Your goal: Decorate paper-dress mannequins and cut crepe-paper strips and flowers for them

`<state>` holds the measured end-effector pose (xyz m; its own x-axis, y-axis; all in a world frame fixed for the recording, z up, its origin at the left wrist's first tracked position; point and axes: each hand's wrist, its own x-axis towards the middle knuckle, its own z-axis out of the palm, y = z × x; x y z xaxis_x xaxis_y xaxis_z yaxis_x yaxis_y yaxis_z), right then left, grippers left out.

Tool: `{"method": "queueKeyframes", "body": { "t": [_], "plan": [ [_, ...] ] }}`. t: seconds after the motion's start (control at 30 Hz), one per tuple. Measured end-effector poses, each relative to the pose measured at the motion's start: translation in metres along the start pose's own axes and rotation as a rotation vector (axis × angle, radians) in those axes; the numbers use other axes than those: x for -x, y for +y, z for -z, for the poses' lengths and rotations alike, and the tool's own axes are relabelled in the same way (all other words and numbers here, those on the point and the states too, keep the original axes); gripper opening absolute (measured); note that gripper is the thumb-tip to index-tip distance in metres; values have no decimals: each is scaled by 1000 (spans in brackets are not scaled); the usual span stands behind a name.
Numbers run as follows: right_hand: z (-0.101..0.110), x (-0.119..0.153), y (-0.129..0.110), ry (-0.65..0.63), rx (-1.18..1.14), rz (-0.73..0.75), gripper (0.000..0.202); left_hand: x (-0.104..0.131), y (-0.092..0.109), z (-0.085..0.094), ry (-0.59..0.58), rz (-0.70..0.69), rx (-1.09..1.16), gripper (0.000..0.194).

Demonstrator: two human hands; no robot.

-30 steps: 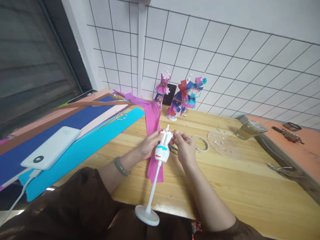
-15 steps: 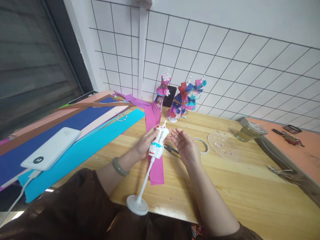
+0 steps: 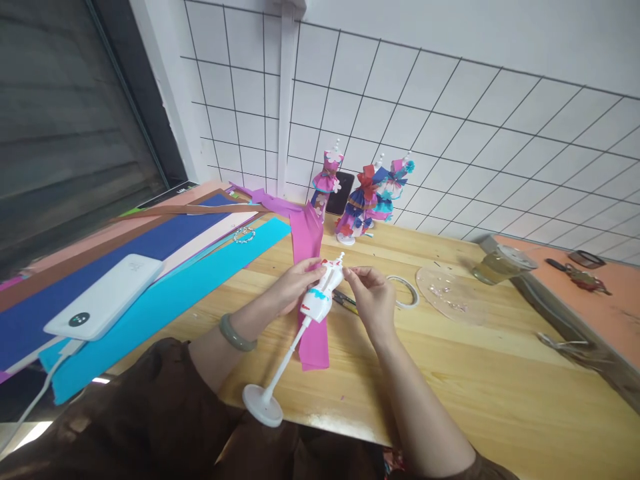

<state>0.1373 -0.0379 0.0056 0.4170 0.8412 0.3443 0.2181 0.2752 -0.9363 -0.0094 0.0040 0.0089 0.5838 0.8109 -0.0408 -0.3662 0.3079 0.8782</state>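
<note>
One white mannequin (image 3: pixel 320 293) appears in the head view, held above the near part of the worktop (image 3: pixel 425 373); its long axis leans, with the neck pointing away from the person and rightward, and its single round base (image 3: pixel 263 405) nearer, to the left. The fingers of the left hand (image 3: pixel 294 285) grasp its upper body; those of the right hand (image 3: pixel 375 297) are drawn together beside its shoulder, but I cannot tell whether they grip something. Behind stand three dressed mannequins (image 3: pixel 354 200); to the right lie one tape roll (image 3: pixel 415 294) and one cup (image 3: pixel 501 264).
</note>
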Motion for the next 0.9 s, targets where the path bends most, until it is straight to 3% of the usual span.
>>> {"method": "queueKeyframes", "body": {
  "t": [0.1,0.2,0.4,0.73,0.9],
  "plan": [
    [-2,4,1,29,88,82,19,0,-1,0,42,14,-2,43],
    [-4,7,-3,53,59,53,19,-1,-2,-1,114,3,7,53],
    [-5,3,-8,10,-316,-135,18,-4,-5,1,106,-16,101,44],
    [-2,-6,-1,-138,-721,-435,10,-5,-8,4,-154,79,337,32],
    [0,-5,-4,-142,-674,-412,10,-4,-7,7,-213,153,231,31]
  ]
}}
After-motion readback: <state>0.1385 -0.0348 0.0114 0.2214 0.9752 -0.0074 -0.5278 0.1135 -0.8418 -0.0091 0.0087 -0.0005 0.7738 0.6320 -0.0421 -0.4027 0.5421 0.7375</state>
